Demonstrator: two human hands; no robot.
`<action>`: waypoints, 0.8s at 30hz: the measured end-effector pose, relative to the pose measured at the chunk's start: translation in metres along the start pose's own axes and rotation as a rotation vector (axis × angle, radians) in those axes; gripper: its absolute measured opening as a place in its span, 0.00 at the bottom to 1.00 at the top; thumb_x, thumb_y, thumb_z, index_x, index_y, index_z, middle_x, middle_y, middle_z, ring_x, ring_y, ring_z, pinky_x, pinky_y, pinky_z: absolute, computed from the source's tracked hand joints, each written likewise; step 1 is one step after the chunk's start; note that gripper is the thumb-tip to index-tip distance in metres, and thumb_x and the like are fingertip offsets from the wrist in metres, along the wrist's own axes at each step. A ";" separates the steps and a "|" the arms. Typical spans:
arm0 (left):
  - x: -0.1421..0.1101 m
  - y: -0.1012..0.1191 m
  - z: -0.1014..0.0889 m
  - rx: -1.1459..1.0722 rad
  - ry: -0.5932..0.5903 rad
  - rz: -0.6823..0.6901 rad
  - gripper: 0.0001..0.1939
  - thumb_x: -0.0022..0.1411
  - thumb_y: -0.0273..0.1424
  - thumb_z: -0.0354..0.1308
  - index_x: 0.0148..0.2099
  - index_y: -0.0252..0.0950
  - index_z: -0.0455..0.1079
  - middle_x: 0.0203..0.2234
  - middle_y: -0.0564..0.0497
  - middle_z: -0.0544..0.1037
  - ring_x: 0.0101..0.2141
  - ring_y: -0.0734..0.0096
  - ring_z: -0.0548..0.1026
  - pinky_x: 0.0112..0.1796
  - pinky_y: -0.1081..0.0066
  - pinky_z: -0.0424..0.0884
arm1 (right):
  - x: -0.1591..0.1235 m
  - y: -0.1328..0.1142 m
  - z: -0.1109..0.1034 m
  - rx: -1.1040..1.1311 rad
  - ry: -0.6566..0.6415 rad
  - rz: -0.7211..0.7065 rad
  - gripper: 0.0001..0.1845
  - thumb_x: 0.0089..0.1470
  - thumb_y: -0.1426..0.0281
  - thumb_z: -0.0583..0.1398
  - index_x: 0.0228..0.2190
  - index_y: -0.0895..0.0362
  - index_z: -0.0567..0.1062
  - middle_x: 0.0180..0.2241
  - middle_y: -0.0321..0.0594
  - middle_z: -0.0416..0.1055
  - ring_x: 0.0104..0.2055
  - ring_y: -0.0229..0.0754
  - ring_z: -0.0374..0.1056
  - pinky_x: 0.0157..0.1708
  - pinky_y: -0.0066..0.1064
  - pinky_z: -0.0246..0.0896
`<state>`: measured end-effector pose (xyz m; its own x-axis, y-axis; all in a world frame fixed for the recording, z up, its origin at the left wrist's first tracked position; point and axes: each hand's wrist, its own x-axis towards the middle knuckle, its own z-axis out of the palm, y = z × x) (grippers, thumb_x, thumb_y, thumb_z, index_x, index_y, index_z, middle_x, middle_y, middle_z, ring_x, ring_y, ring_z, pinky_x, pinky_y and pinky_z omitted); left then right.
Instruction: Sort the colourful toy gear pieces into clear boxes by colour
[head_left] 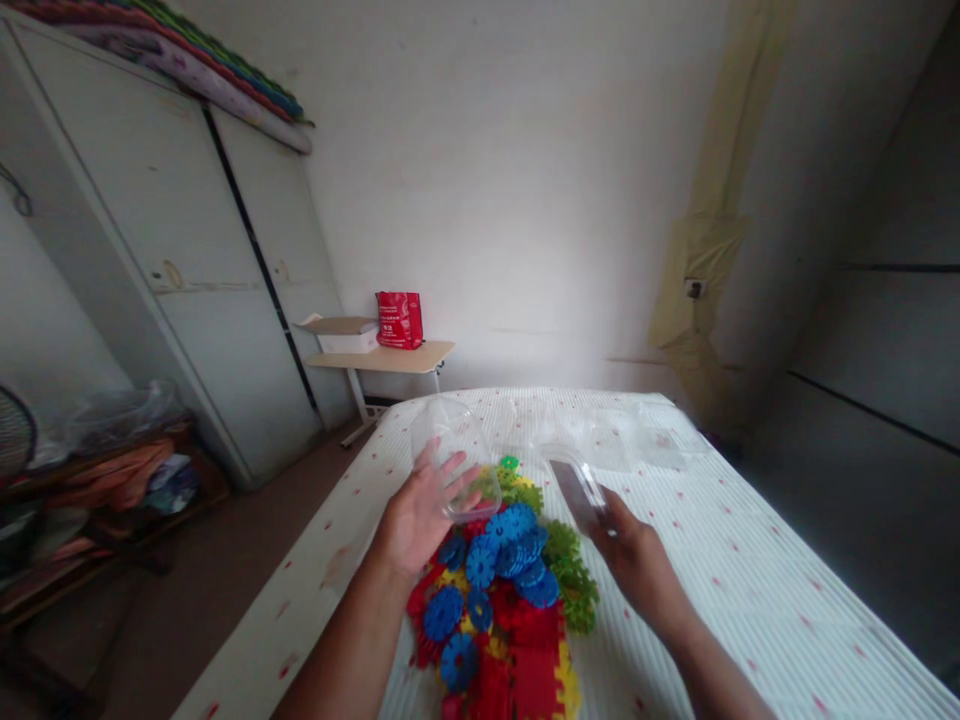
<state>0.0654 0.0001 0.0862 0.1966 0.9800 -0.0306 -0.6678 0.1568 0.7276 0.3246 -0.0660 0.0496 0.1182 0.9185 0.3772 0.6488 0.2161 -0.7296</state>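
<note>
While a spotted cloth (720, 550) is spreading across the near scene, a pile (532, 640) of red, yellow, green and blue plastic pieces is sitting at its near middle, and clear trays (664, 440) are lying at the far right. Between trays and pile, two clear tubs are occupying the hands: the left tub (456, 425) is tilting over the pile's far left edge, and the right tub (591, 478) is standing out just right of the pile's far end, a dark patch (571, 490) showing in it that I am not able to make out. The left hand (416, 515) is turning its palm upward, fingers well spread and showing through the plastic; whether they are gripping the left tub or only propping it, I cannot tell. The right hand (634, 550) is curling its thumb and fingers around the near end of the right tub, pinching it firmly enough, it seems. Good handling here is probably asking for light, even pressure, since such thin plastic is likely flexing under a hard squeeze. The left fingers are perhaps needing a surer hold on the rim, as a loose tub is risking a slip. Both rims are best staying clear of the pile, where loose blue discs (481, 562) are overlapping and probably sliding at a knock.
</note>
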 end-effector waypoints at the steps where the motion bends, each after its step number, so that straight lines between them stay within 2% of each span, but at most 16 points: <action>1: 0.005 0.003 -0.003 -0.070 0.013 -0.028 0.32 0.49 0.40 0.59 0.57 0.46 0.57 0.49 0.43 0.69 0.49 0.48 0.69 0.44 0.46 0.66 | 0.000 0.000 -0.001 0.012 0.005 0.000 0.21 0.54 0.66 0.50 0.50 0.58 0.63 0.33 0.42 0.77 0.32 0.41 0.74 0.31 0.27 0.67; 4: 0.024 0.015 -0.008 -0.170 0.097 -0.045 0.28 0.51 0.48 0.54 0.52 0.42 0.61 0.45 0.41 0.70 0.48 0.44 0.69 0.42 0.39 0.64 | -0.001 0.001 -0.002 0.031 0.015 -0.003 0.21 0.54 0.66 0.51 0.49 0.58 0.64 0.33 0.43 0.77 0.32 0.40 0.74 0.31 0.27 0.67; 7: 0.050 0.024 -0.011 -0.148 0.136 -0.035 0.27 0.51 0.53 0.51 0.47 0.42 0.63 0.41 0.41 0.71 0.44 0.45 0.71 0.40 0.39 0.65 | -0.001 0.001 -0.003 0.049 0.026 -0.013 0.21 0.53 0.66 0.52 0.48 0.58 0.65 0.32 0.42 0.77 0.31 0.40 0.73 0.31 0.27 0.67; 12: 0.095 0.028 -0.019 -0.031 0.160 -0.094 0.17 0.55 0.45 0.50 0.42 0.40 0.63 0.31 0.47 0.72 0.35 0.57 0.75 0.39 0.46 0.68 | -0.003 0.003 -0.005 0.071 0.039 -0.021 0.19 0.54 0.65 0.52 0.47 0.57 0.67 0.32 0.42 0.77 0.32 0.40 0.74 0.31 0.25 0.67; 18: 0.136 0.021 -0.026 0.097 0.254 -0.171 0.15 0.54 0.44 0.50 0.36 0.38 0.64 0.24 0.49 0.72 0.29 0.61 0.74 0.35 0.49 0.70 | -0.008 0.004 -0.012 0.078 0.049 -0.032 0.16 0.54 0.64 0.53 0.43 0.56 0.67 0.33 0.43 0.78 0.32 0.41 0.74 0.30 0.26 0.68; 24: 0.164 0.012 -0.035 0.253 0.350 -0.227 0.16 0.54 0.44 0.51 0.36 0.37 0.65 0.23 0.49 0.72 0.24 0.63 0.73 0.30 0.57 0.71 | -0.009 0.008 -0.016 0.003 0.074 -0.088 0.16 0.52 0.63 0.53 0.42 0.55 0.69 0.36 0.44 0.77 0.36 0.42 0.74 0.33 0.26 0.69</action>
<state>0.0645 0.1674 0.0656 0.0345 0.9138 -0.4046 -0.4319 0.3787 0.8185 0.3408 -0.0779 0.0495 0.1163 0.8688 0.4813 0.6567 0.2963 -0.6935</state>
